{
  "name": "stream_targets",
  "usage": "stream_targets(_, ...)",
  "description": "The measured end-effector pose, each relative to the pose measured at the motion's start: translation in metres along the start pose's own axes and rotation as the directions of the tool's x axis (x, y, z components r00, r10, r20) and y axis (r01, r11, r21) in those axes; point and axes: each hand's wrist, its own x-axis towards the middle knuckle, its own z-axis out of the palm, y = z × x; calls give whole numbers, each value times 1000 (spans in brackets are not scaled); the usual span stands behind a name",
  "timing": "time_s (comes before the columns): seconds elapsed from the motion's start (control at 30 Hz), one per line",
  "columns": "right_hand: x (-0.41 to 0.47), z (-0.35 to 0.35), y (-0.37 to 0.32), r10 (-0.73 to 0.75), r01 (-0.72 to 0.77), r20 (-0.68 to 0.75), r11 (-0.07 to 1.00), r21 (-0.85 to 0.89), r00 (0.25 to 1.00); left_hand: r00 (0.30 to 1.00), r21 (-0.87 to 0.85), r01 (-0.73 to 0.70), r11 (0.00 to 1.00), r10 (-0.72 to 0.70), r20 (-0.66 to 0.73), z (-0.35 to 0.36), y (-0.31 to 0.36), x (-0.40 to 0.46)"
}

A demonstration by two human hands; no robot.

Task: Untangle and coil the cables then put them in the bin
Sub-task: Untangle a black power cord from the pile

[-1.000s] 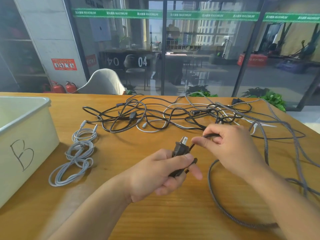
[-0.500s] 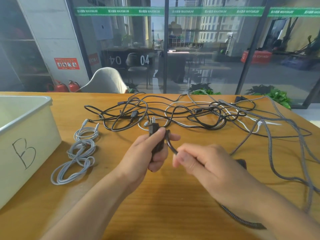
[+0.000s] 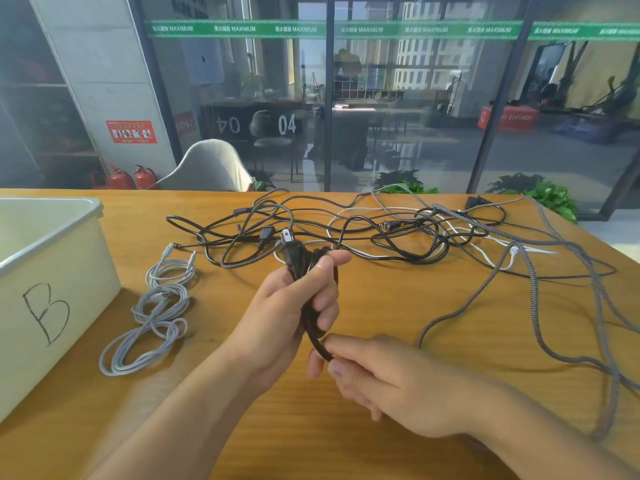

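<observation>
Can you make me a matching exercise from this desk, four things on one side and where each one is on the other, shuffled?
Things:
1. black power cord
2. coiled grey cables
3. white bin marked B
4. tangled cable pile

Places:
A. far left of the table
B. far middle of the table
C. held in both hands
D. on the table beside the bin

Pairs: 1-C, 2-D, 3-A, 4-B

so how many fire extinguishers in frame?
2. Both stand on the floor beyond the table's far left edge, by the pillar: one red extinguisher and a second just right of it. Lower parts are hidden behind the table.
</observation>
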Motion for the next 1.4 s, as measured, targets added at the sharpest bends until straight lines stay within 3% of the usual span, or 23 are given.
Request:
stream_targets(0.13,0,-14,13,74,-76,15,983,169,997,1000,-137,-4,991,6,10,-3,7,-2)
stream_targets(0.27,2,-30,23,145,-56,-178,902,429,973,999,-116,11,993,-5,51,-1,8,-5)
stream_targets(0.43,6,-29,25,215,133,-306,575,808,927,999,-103,9,995,-5,32,2,9,-4)
stream_targets(0.5,13,-21,24,251,240,-379,447,862,891,999,-91,19,996,-15,41,3,8,-5)
stream_targets(0.53,18,-14,23,270,289,-430,437,852,862,998,-84,28,996,-23,62,4,7,-6)
stream_targets(0.67,33,7,18,276,383,-617,582,717,737,974,-78,81,994,-62,219,12,1,-10)
stream_targets(0.8,28,10,12,174,357,-617,683,637,768,946,-74,150,986,-121,300,17,-4,-11)
stream_targets(0.87,27,11,7,148,335,-680,783,524,718,956,-50,166,985,-148,254,20,-4,-11)
stream_targets(0.97,29,12,3,122,359,-782,838,411,612,989,28,125,992,-127,81,28,-7,-8)
stream_targets(1.1,32,15,0,133,360,-850,864,351,510,984,183,-41,982,71,-162,39,-10,-3)
stream_targets(1.3,33,14,-1,156,313,-855,886,342,494,920,308,-167,937,260,-292,48,-21,-4)
stream_targets(1.4,33,11,0,200,300,-840,872,387,504,885,429,-229,874,371,-283,49,-26,-5)
